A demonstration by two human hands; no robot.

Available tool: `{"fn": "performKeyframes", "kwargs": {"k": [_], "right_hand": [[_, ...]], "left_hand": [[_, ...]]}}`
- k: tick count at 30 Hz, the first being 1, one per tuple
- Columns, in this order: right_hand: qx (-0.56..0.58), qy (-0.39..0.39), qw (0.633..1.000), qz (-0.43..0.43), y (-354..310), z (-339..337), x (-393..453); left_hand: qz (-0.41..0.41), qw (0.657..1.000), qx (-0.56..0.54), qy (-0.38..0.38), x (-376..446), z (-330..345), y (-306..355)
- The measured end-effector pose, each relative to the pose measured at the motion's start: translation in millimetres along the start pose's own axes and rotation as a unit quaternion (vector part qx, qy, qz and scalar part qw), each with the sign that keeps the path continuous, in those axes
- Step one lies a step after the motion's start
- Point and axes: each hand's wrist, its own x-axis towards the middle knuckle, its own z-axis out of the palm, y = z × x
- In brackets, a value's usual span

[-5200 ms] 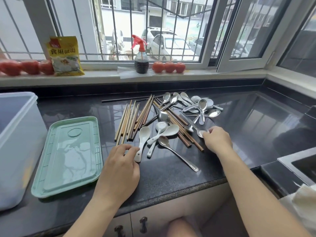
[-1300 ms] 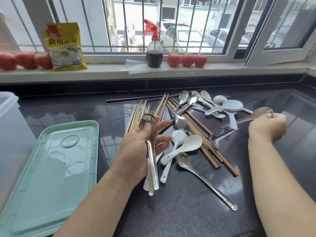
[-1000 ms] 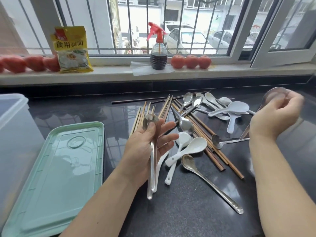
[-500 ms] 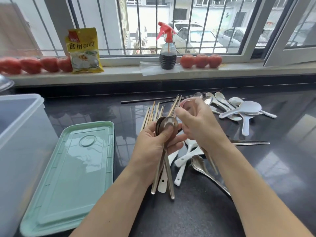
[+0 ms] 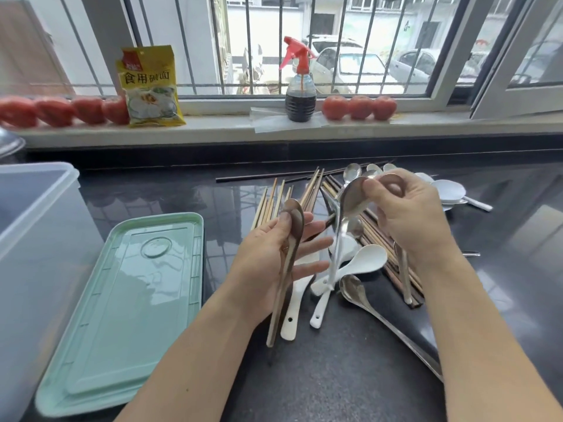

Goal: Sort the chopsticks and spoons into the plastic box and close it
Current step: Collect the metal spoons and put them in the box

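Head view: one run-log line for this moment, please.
left hand: holds stacked metal spoons | right hand: pinches metal spoons by the bowls | translucent plastic box: open | pale green lid: on counter

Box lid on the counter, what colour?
Pale mint green, the lid lies flat left of the spoons; head view.

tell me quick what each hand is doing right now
Left hand: holds a bunch of metal spoons under its thumb.
Right hand: pinches two more metal spoons, the nearer one by its bowl.
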Motion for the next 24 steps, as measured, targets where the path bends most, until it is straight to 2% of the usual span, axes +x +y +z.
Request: {"fn": "performKeyframes", "kwargs": {"k": [6, 9, 14, 19, 22, 24], "right_hand": [[-0.143, -0.06, 0.985, -0.072, 1.3, 13.2, -8.7], [-0.188, -0.054, 0.976, -0.094, 2.6, 26.1, -14.1], [-0.119, -0.053, 0.989, -0.065, -5.2, 47.6, -27.4], [-0.045, -0.132, 0.99, 0.006, -11.5, 45.5, -28.4], [-0.071, -0.179, 0.981, -0.03, -12.6, 44.1, -29.2], [-0.085, -0.186, 0.978, -0.048, -9.5, 43.5, -29.8]], "left_hand": [[0.002, 1.0, 0.012, -0.029, 2.6, -3.3, -4.1], [0.017, 0.998, 0.051, -0.023, 4.3, -1.6, -9.0], [0.041, 0.994, 0.096, 0.014, 6.3, 3.4, -16.0], [0.097, 0.983, 0.15, 0.047, 4.1, 3.0, -15.1], [0.133, 0.972, 0.188, 0.056, 1.9, 1.1, -16.6], [0.125, 0.973, 0.187, 0.052, 0.7, 0.5, -15.9]]}}
